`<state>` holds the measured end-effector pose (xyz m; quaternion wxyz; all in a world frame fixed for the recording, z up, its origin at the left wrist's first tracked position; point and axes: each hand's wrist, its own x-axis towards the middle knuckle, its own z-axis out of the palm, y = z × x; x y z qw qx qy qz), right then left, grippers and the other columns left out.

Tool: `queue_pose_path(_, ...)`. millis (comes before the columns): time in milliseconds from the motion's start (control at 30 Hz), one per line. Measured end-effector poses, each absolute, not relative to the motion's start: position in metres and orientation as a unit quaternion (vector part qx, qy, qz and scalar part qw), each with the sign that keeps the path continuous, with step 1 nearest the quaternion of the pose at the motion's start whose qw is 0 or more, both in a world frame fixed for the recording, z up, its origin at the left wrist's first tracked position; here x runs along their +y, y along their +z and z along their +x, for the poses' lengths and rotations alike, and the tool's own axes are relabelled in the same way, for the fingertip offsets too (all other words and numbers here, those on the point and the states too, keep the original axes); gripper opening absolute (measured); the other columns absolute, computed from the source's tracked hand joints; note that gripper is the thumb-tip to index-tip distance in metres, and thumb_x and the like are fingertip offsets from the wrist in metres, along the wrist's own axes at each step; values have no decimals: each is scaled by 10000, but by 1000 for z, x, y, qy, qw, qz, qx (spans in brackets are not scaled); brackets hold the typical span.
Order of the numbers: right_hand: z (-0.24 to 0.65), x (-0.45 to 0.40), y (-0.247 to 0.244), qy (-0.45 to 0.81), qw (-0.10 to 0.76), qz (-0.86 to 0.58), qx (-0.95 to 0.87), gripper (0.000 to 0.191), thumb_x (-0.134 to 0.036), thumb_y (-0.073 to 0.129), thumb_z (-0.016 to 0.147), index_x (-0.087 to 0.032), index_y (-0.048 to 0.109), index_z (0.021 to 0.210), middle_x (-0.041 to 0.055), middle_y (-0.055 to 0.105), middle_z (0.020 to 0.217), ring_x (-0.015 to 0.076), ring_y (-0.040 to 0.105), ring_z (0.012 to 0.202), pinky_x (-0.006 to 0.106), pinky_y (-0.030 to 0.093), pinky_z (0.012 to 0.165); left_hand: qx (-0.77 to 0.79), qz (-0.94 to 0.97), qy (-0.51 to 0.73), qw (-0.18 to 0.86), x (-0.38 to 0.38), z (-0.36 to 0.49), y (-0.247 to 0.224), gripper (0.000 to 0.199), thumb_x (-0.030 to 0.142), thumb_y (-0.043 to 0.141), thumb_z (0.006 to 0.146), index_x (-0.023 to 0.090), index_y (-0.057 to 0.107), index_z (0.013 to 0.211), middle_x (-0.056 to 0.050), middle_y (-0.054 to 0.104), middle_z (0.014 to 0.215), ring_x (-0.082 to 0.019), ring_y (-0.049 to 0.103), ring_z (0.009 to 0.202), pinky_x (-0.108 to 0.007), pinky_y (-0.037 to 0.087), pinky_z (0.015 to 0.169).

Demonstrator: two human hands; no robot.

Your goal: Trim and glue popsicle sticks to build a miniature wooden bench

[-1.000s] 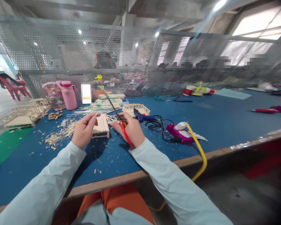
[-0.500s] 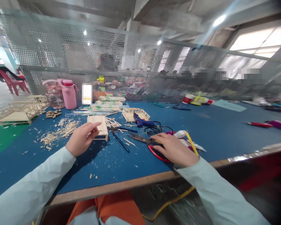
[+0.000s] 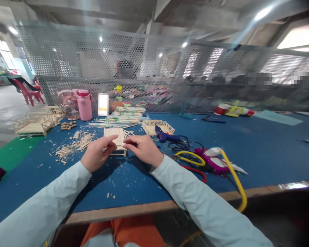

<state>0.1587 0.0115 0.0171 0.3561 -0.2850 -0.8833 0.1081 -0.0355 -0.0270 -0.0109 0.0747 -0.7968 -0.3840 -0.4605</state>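
Observation:
A small slatted wooden stick piece (image 3: 114, 133) stands on the blue table in front of me. My left hand (image 3: 99, 153) is at its left front, thumb and forefinger brought near each other; what lies between them, if anything, is too small to make out. Over its right edge is my right hand (image 3: 144, 149), fingertips pinched, with anything held there hidden. Scissors with yellow and red handles (image 3: 192, 158) lie right of my right wrist. Behind them rests a blue glue gun (image 3: 167, 135).
Wood scraps (image 3: 76, 145) and peanuts (image 3: 68, 125) lie left. Bagged sticks (image 3: 128, 115), a pink bottle (image 3: 84, 106) and a hexagonal stick frame (image 3: 157, 127) stand behind. A purple tool (image 3: 213, 163) with a yellow cord lies right. More stick furniture (image 3: 32, 125) is far left.
My right hand has left the scissors and moved left to the slatted piece. My left hand stays beside that piece. The view has turned slightly left.

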Motion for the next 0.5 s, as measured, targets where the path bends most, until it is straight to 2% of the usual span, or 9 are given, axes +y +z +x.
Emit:
queue_pose_path(167,158,14,9,83,352,-292,-885,124,-189,548,812,-152,659,768,42,686,743,133,605,678,231,413,645,-419,-768,-485,4,-25,-34,-7,317,243,537,799,167,570,1105,-32,681,797,-137,615,724,-249,481,697)
queue_pose_path(233,158,17,5,69,351,-299,-885,127,-178,534,818,-145,651,779,55,683,775,144,606,719,242,417,672,-464,-701,-541,-16,-23,-41,-2,295,277,474,828,157,585,1073,-48,662,823,-144,602,747,-265,474,715)
queue_pose_path(300,160,20,2,60,334,-298,-892,125,-165,529,816,-142,643,771,59,674,777,147,599,731,249,420,683,-499,-641,-582,-45,-20,-53,2,289,268,393,850,141,607,998,-39,628,747,-134,578,679,-252,468,656)
queue_pose_path(400,162,23,0,50,306,-297,-903,129,-154,522,815,-140,635,755,59,664,766,144,582,713,253,418,676,-519,-671,-522,-87,-18,-74,3,258,243,400,814,138,627,878,7,559,581,-114,513,528,-223,429,531)
queue_pose_path(500,161,22,0,45,298,-293,-907,125,-151,524,812,-138,633,751,59,661,758,142,574,702,251,413,669,-525,-739,-414,-87,-21,-85,1,259,277,444,786,153,662,853,8,577,559,-114,505,501,-220,406,498)
